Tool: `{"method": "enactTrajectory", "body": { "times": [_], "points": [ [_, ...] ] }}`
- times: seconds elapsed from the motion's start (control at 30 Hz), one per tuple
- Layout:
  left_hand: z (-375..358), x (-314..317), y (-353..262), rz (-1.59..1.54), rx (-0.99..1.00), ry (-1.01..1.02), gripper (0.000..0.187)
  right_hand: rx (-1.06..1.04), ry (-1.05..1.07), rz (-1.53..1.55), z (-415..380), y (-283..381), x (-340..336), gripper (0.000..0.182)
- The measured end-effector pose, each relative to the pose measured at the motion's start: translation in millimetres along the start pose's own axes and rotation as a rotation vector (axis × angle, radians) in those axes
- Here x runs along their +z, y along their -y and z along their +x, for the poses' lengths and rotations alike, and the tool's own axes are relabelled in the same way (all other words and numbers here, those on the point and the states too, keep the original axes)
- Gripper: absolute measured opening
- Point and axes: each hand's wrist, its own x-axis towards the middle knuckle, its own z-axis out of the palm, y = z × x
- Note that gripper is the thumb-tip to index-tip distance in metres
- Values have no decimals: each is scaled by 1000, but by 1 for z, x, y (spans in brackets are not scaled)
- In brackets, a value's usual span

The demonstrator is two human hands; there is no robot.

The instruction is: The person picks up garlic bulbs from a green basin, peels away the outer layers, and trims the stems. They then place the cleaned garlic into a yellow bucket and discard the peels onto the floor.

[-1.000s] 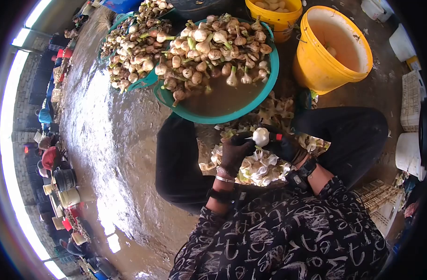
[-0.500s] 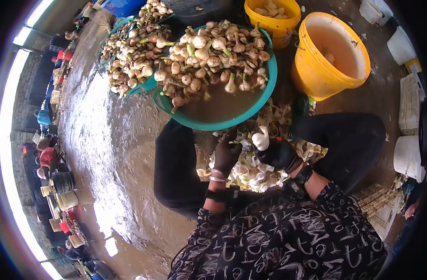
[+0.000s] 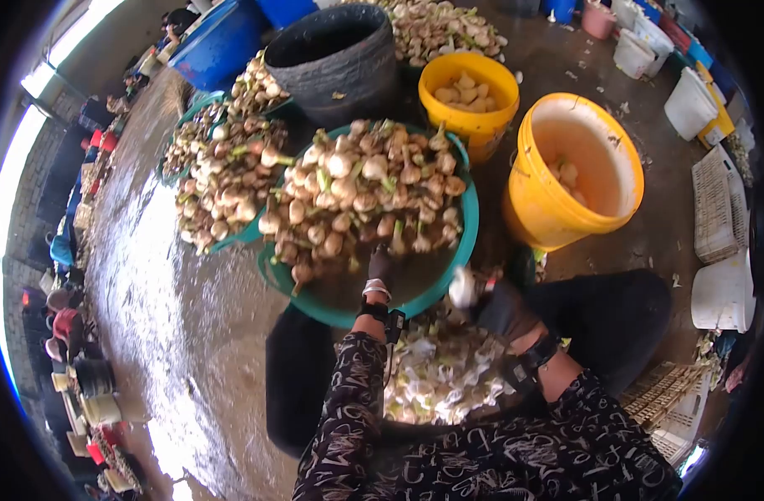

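Observation:
My left hand (image 3: pixel 382 265), in a dark glove, reaches into the green tub (image 3: pixel 474 200) at the near edge of the unpeeled garlic bulbs (image 3: pixel 361 179). Its fingertips are at the bulbs over the murky water; whether they grip one cannot be made out. In front of my right knee, my right hand (image 3: pixel 505 311), also gloved, is closed on a white garlic bulb (image 3: pixel 462 289), smeared by motion. A small red piece (image 3: pixel 490 285) shows beside that bulb, too small to name. Below, between my legs, lies a heap of garlic peelings (image 3: pixel 445 367).
A yellow bucket (image 3: pixel 528 179) with a few bulbs inside stands right of the tub. Behind are another yellow bucket (image 3: pixel 432 92) of peeled garlic and a black barrel (image 3: pixel 336 83). More garlic (image 3: pixel 223 184) is piled at left. White crates (image 3: pixel 716 209) line the right; people sit far left.
My left hand has gone forward from above the peelings into the tub. My right hand still holds the white bulb, shifted slightly right. The view has tilted up.

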Motion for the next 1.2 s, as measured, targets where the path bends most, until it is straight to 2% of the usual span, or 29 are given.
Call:
{"method": "enactTrajectory", "body": {
  "times": [0.03, 0.1, 0.13, 0.17, 0.2, 0.23, 0.3, 0.33, 0.37, 0.4, 0.43, 0.47, 0.5, 0.57, 0.6, 0.67, 0.73, 0.8, 0.87, 0.9, 0.93, 0.97, 1.0, 1.03, 1.07, 1.1, 1.17, 1.2],
  "points": [
    [12, 9, 1, -22, -15, 56, 70, -138, -55, 52, 9, 18, 26, 51],
    [24, 13, -9, 23, -8, 86, 72, -415, 180, -550, 14, 59, 38, 50],
    [24, 12, -14, -29, -13, 138, 69, -411, 176, -551, 19, 66, 50, 50],
    [16, 11, -15, -77, -25, 198, 67, -462, 24, -588, 20, 68, 59, 47],
    [27, 55, 35, -574, -124, 246, 57, -506, -133, -624, 18, 65, 59, 44],
    [1, 19, -15, -535, -169, 251, 47, -488, -146, -621, 16, 57, 49, 44],
    [-39, -26, -67, -743, -210, 377, 47, -501, -239, -1271, 17, 35, 12, 42],
    [-59, -41, -81, -848, -159, 468, 52, -620, -280, -1302, 25, 18, -7, 41],
    [-79, -49, -89, -801, -57, 465, 54, -610, -284, -1294, 33, 6, -28, 41],
    [-95, -60, -100, -664, 33, 468, 56, -750, -364, -1533, 38, -5, -49, 42],
    [-109, -72, -111, -527, 122, 469, 57, -890, -441, -1773, 28, -16, -36, 42],
    [-121, -82, -120, -281, 266, 391, 60, -724, -343, -1618, 15, -21, -22, 43],
    [-131, -92, -128, -272, 260, 389, 60, -720, -335, -1610, 8, -24, -19, 43],
    [-144, -104, -140, 21, 390, 278, 61, -559, -392, -1894, -3, -29, -17, 42],
    [-147, -108, -142, -1, 399, 292, 62, -562, -387, -1891, -10, -31, -13, 42],
    [-155, -116, -148, 66, 423, 311, 62, -542, -209, -1522, -20, -35, -7, 37],
    [-159, -132, -156, 135, 445, 332, 62, -542, -184, -1537, -24, -38, -18, 32],
    [-158, -152, -160, -47, 326, 564, 61, -538, -154, -1553, -33, -38, -20, 28],
    [-159, -164, -158, -88, 342, 600, 60, -135, -58, -1317, -53, -34, -6, 35],
    [-161, -168, -158, -134, 362, 643, 59, -132, -50, -1313, -49, -39, -23, 35],
    [-169, -171, -164, -174, 225, 704, 62, -301, 59, -1277, -42, -49, -52, 37],
    [-179, -165, -165, -171, 218, 700, 62, -468, 169, -1232, -38, -56, -68, 39],
    [-190, -155, -164, -359, 195, 630, 65, -463, 176, -1229, -47, -58, -52, 39],
    [-201, -145, -161, -546, 170, 559, 68, -222, 130, -980, -68, -61, -18, 37],
    [-207, -129, -144, -370, 346, 428, 73, 9, 81, -724, -83, -61, 5, 38],
    [-211, -121, -139, -370, 340, 433, 73, 13, 76, -720, -89, -57, 13, 38],
    [-220, -110, -134, -392, 327, 178, 73, -90, 61, -1142, -96, -50, 21, 46],
    [-222, -111, -136, -240, 379, 73, 69, 65, -36, -1149, -90, -45, 17, 47]
  ]
}}
